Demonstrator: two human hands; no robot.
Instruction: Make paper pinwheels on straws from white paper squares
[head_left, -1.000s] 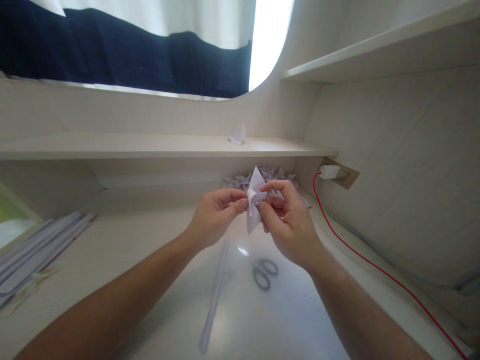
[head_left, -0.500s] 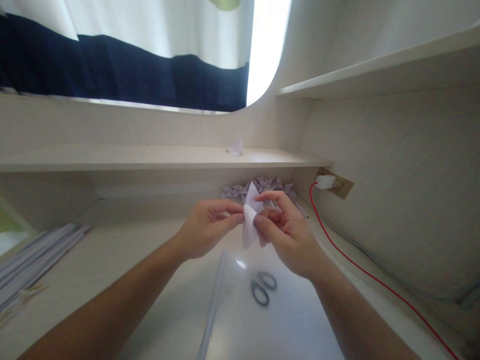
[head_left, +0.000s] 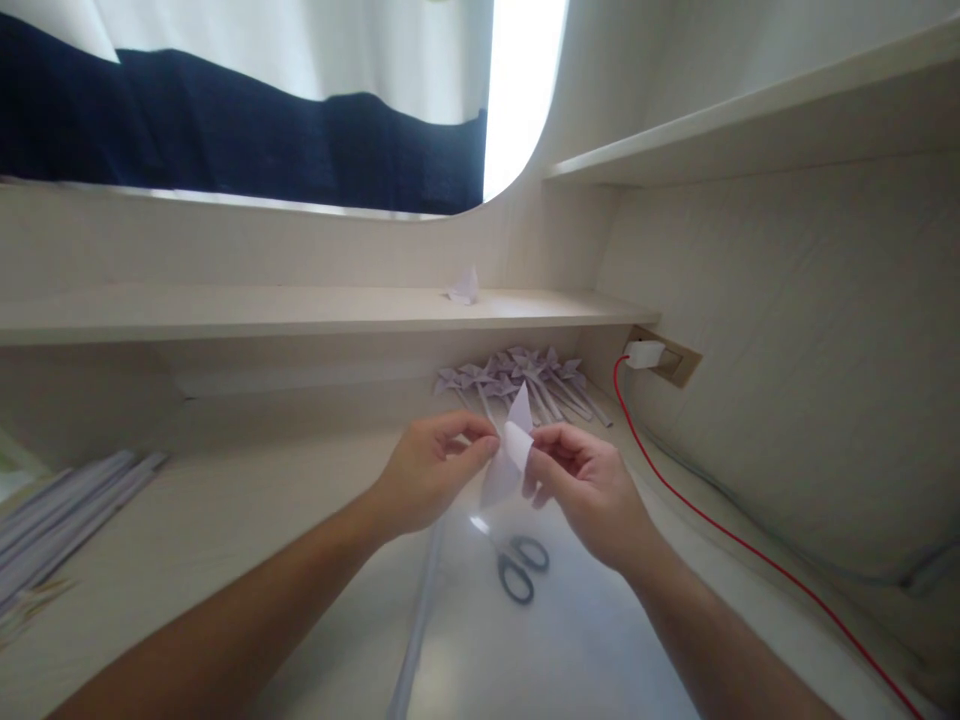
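A folded piece of white paper [head_left: 504, 475] with a pointed upper tip is held up over the desk between my two hands. My left hand [head_left: 435, 470] pinches its left side between thumb and fingertips. On the other side, my right hand [head_left: 585, 485] has thumb and fingers closed on the paper's right edge. Below the paper lies a pair of scissors [head_left: 517, 580] with dark handles. A long white paper stick [head_left: 416, 630] lies on the desk left of the scissors. Behind my hands rest several paper pinwheels [head_left: 540, 375] on white sticks.
A small folded paper piece [head_left: 464, 288] stands on the low shelf [head_left: 300, 310]. Several rolled paper sticks [head_left: 82, 510] lie at the left. On the right wall, a white charger [head_left: 645, 354] is plugged in, its red cable [head_left: 697, 520] running along the desk edge.
The paper has moved slightly lower and turned, its right flap now curling over. My right hand has shifted its grip, with its index finger lowered from the upper part of the paper.
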